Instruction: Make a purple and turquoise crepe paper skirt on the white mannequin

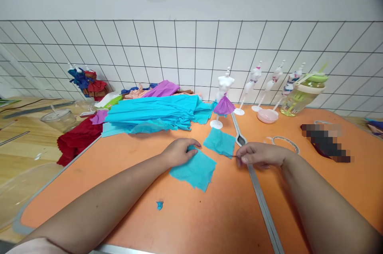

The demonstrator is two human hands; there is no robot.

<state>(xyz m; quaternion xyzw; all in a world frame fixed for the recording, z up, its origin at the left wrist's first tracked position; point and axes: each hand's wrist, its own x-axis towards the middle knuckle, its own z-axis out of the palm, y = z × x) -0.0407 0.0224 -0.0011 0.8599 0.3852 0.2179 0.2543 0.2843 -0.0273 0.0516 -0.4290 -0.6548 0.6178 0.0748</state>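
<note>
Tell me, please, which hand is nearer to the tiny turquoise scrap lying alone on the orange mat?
The left. The left hand rests on a turquoise square just behind the scrap; the right hand is farther off to its right, over the metal ruler.

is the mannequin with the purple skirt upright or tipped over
Upright: the mannequin stands straight on its round base on the orange table.
</note>
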